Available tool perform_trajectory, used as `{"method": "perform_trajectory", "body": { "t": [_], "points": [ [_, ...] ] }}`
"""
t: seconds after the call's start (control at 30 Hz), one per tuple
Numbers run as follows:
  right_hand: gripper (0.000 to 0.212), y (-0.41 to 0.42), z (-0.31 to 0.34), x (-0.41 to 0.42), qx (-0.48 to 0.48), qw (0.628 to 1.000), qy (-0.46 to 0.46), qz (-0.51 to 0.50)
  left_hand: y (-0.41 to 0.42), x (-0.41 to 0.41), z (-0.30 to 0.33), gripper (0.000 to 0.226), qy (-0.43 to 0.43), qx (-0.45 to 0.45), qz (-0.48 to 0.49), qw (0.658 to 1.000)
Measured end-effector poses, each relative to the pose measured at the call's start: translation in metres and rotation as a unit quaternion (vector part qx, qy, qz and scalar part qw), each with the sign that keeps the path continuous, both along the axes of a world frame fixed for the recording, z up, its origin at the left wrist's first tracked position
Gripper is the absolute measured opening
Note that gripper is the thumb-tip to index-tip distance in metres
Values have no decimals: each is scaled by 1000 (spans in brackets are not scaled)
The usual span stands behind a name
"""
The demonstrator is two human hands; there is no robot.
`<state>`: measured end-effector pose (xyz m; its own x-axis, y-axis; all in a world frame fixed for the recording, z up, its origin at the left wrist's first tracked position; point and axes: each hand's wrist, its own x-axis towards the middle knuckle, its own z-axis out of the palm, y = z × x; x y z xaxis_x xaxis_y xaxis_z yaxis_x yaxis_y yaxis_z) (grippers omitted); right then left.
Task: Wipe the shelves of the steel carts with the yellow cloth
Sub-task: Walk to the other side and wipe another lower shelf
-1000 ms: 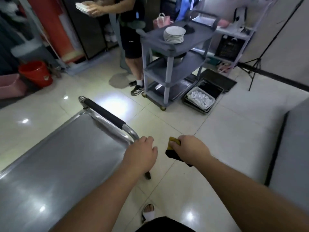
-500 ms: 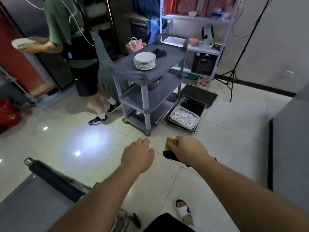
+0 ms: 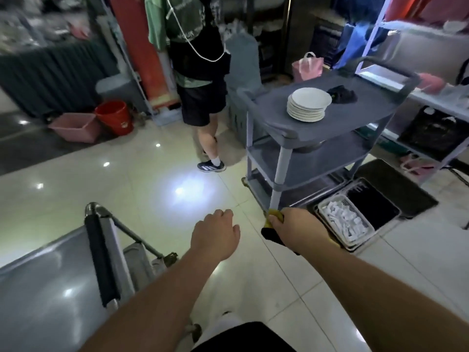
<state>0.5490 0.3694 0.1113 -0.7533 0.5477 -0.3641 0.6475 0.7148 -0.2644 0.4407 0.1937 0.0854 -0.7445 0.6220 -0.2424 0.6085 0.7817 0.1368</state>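
Observation:
A steel cart (image 3: 43,295) with a shiny top shelf and a black-padded handle (image 3: 100,257) fills the lower left. My left hand (image 3: 215,235) hovers over the floor to the right of that handle, fingers loosely curled, holding nothing. My right hand (image 3: 297,228) is closed around the yellow cloth (image 3: 274,214), whose dark underside hangs below the fist. A grey three-shelf cart (image 3: 279,168) stands ahead on the right, just beyond my right hand.
The grey cart's top carries a stack of white plates (image 3: 308,104) and a black rag (image 3: 342,94). Trays (image 3: 342,222) lie on the floor beside it. A person (image 3: 200,85) stands ahead. A red bucket (image 3: 115,120) and pink tub (image 3: 76,130) sit far left.
My left hand has come off the steel cart's handle. The view has swung and I have stepped toward the grey cart; the other person has walked left and turned away.

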Motion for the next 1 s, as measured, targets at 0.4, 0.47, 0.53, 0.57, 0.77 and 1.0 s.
{"method": "perform_trajectory", "body": {
  "t": [0.4, 0.47, 0.53, 0.57, 0.77, 1.0],
  "points": [
    [48, 21, -22, -237, 27, 987, -23, 156, 3, -185, -41, 46, -47, 13, 140, 989],
    [47, 25, -20, -277, 31, 985, -31, 165, 3, -224, -44, 46, -56, 16, 149, 987],
    [46, 27, -21, -315, 32, 984, -37, 172, 2, -266, -43, 46, -56, 16, 153, 986],
    [46, 29, -23, -334, 32, 984, -36, 174, 1, -288, -42, 46, -52, 13, 155, 986],
    [47, 41, -30, -447, 22, 980, -47, 194, -6, -392, -38, 46, -46, 14, 187, 981],
    [43, 45, -49, -612, 34, 967, -35, 252, -20, -510, -54, 47, -94, 52, 273, 956]
  ]
}}
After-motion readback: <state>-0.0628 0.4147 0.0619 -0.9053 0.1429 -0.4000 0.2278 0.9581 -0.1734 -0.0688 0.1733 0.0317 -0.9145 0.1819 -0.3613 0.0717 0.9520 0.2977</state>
